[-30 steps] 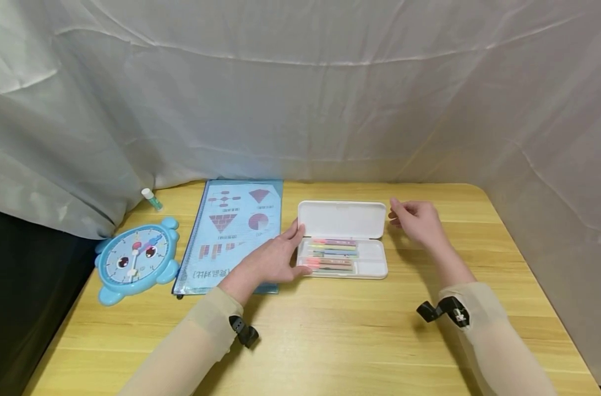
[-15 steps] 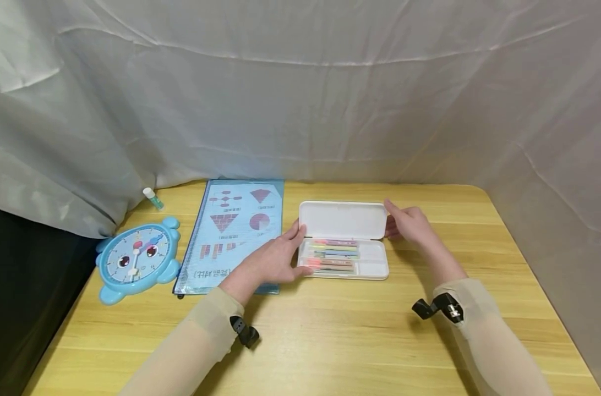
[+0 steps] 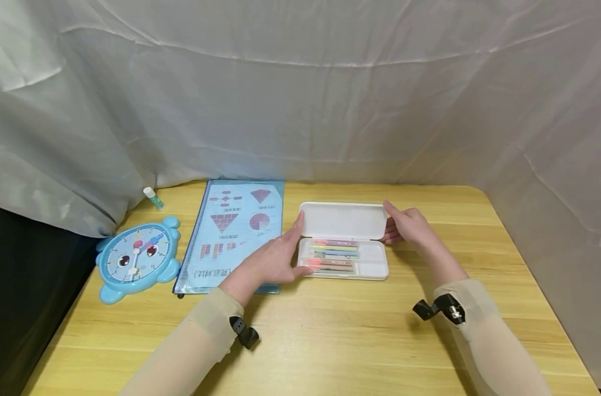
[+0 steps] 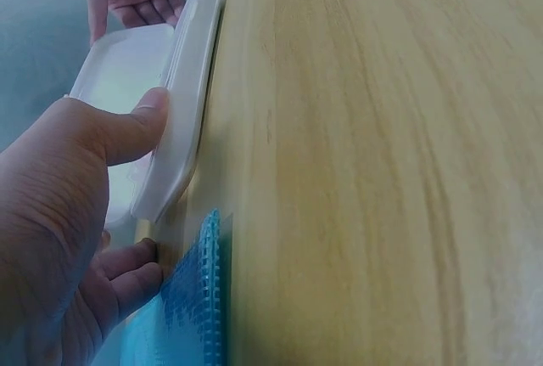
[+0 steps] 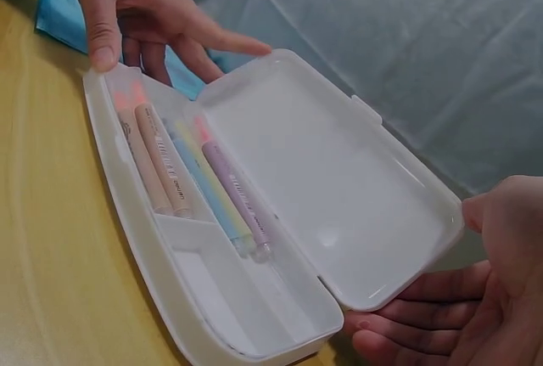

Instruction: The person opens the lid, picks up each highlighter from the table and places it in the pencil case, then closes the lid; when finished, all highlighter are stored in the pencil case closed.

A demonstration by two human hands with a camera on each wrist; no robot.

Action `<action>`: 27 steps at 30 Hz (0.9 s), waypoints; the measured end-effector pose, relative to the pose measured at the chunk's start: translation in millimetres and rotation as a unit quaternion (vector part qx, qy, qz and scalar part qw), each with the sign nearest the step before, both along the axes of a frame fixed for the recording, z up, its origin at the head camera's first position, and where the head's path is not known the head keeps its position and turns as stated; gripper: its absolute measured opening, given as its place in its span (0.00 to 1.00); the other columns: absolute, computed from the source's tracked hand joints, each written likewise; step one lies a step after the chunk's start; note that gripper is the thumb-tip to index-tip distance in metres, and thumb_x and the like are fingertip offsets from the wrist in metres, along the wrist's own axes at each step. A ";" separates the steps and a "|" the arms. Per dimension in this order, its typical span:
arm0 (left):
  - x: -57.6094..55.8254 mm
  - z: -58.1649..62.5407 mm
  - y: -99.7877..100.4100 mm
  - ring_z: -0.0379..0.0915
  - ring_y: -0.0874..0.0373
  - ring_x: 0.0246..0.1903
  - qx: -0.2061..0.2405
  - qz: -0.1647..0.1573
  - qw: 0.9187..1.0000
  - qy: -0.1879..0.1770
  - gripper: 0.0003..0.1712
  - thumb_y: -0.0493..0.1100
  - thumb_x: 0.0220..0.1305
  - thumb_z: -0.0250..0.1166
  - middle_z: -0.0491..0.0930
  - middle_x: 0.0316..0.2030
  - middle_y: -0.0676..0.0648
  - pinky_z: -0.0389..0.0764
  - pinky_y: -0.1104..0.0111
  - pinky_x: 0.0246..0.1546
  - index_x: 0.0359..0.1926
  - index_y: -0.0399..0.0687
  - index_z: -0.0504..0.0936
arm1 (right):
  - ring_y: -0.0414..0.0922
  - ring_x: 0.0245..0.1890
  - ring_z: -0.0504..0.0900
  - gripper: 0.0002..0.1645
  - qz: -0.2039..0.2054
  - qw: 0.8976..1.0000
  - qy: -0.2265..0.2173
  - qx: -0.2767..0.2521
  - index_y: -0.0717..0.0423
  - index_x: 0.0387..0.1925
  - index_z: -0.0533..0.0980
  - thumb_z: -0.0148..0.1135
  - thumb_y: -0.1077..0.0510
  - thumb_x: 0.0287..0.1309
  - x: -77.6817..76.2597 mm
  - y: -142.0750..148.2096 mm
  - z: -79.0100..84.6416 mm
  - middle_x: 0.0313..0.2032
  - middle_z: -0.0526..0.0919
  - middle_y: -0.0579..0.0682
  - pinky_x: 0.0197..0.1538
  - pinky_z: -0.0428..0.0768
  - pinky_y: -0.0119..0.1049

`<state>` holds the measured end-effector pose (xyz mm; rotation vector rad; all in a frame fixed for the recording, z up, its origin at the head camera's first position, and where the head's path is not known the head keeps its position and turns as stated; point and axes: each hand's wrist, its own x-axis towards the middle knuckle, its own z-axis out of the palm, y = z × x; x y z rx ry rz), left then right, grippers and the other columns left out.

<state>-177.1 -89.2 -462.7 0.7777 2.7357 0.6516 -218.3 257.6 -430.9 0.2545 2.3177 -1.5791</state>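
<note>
A white pencil case (image 3: 372,268) lies on the table with its lid (image 5: 331,179) raised and leaning back. Inside are several highlighters (image 5: 157,154) with pale barrels, some with pink tips, grouped at the left end. My left hand (image 3: 274,258) grips the case's left end, thumb on the front rim and index finger reaching up to the lid's corner. At the opposite side my right hand (image 3: 410,224) holds the lid's right edge, its thumb on the edge and fingers behind and below it. The left wrist view shows the left thumb (image 4: 140,128) pressing on the rim.
A blue zip folder (image 3: 231,236) with printed charts lies left of the case, partly under the left forearm. Farther left are a blue toy clock (image 3: 138,261) and a glue stick (image 3: 153,198). A grey curtain (image 3: 330,110) hangs behind the wooden table (image 3: 330,341).
My right hand has moved left onto the lid's right edge. The left index finger has risen to the lid's left corner. The case itself has hardly moved.
</note>
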 end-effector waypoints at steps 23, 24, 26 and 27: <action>7.8 0.5 1.1 0.65 0.43 0.73 0.035 0.011 0.999 0.011 0.77 0.60 0.64 0.77 0.51 0.82 0.38 0.70 0.55 0.70 0.84 0.46 0.22 | 0.56 0.47 0.87 0.42 0.054 0.996 0.034 -0.067 0.85 0.60 0.73 0.47 0.42 0.84 17.6 7.3 6.4 0.52 0.81 0.75 0.58 0.83 0.46; 8.4 0.8 1.3 0.66 0.43 0.73 0.037 0.012 0.999 0.013 0.77 0.60 0.64 0.77 0.52 0.82 0.38 0.71 0.55 0.69 0.84 0.45 0.23 | 0.55 0.47 0.87 0.42 0.057 0.995 0.035 -0.075 0.86 0.60 0.72 0.47 0.43 0.84 18.4 8.0 6.3 0.53 0.81 0.75 0.58 0.83 0.46; 9.5 1.1 1.7 0.67 0.43 0.71 0.039 0.014 0.999 0.019 0.76 0.58 0.64 0.78 0.53 0.81 0.38 0.72 0.55 0.68 0.84 0.44 0.25 | 0.55 0.49 0.87 0.42 0.061 0.994 0.038 -0.087 0.85 0.61 0.73 0.48 0.42 0.84 19.9 9.9 5.5 0.54 0.80 0.76 0.60 0.82 0.48; 10.1 1.0 1.8 0.68 0.43 0.71 0.038 0.016 0.999 0.023 0.76 0.58 0.64 0.78 0.54 0.81 0.38 0.72 0.55 0.68 0.85 0.44 0.25 | 0.55 0.50 0.87 0.42 0.064 0.993 0.040 -0.092 0.85 0.60 0.73 0.49 0.42 0.84 20.8 10.6 5.0 0.54 0.81 0.76 0.60 0.81 0.49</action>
